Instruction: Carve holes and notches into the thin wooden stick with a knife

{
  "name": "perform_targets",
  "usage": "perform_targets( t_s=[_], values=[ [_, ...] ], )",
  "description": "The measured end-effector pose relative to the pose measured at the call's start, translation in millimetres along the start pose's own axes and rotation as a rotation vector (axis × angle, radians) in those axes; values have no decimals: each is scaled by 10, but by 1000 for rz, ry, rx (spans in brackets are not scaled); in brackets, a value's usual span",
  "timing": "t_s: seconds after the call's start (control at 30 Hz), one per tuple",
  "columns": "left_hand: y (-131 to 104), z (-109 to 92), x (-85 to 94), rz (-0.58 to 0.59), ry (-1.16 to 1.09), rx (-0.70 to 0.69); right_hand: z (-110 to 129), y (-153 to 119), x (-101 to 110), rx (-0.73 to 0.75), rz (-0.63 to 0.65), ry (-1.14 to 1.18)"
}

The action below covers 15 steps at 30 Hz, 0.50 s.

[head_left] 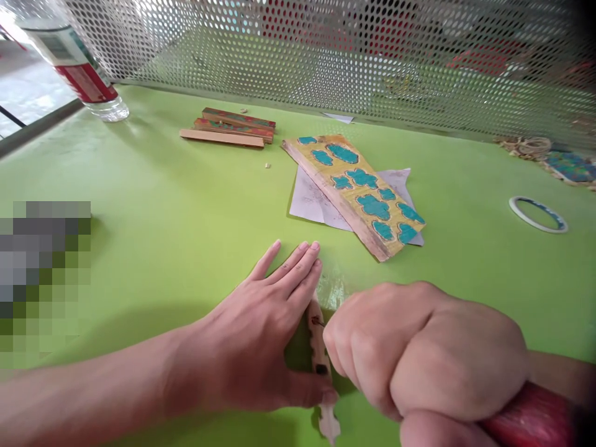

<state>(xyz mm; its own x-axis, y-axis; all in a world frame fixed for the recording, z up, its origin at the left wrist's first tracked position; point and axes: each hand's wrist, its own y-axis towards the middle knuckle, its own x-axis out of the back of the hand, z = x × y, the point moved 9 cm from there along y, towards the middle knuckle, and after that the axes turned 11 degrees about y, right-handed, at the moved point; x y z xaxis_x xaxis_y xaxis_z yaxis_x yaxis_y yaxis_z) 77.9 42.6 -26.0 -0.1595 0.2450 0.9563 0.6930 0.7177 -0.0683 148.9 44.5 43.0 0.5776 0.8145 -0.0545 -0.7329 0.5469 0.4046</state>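
Observation:
A narrow strip of pale carved wood (319, 344), notched along its edges and bearing dark marks, lies on the green table. Stretched flat beside it, my left hand (251, 329) presses the thumb on the near part and has its index finger by the far end. My right hand (428, 347) is closed in a fist around a tool with a dark red handle (533, 419). A thin dark tip shows past the fist at the upper dark mark on the strip. Most of the tool is hidden inside the fist.
Beyond my hands, a yellow board with turquoise shapes (367, 186) rests on white paper (307, 198). Painted wooden strips (233, 130) lie farther back. A water bottle (81, 68) stands far left, a tape roll (537, 214) lies right. Perforated metal (302, 56) borders the back.

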Motion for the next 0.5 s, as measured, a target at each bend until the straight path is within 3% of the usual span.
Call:
perform_targets(
  t_s=[0.1, 0.27, 0.5],
  values=[
    [19, -1, -12, 39, 8, 5, -78, 55, 160, -48, -269, 121],
    [29, 8, -26, 48, 12, 32, -260, 67, 396, -76, -526, 440],
    [5, 9, -20, 23, -7, 21, -142, 78, 368, -67, -431, 369]
  ],
)
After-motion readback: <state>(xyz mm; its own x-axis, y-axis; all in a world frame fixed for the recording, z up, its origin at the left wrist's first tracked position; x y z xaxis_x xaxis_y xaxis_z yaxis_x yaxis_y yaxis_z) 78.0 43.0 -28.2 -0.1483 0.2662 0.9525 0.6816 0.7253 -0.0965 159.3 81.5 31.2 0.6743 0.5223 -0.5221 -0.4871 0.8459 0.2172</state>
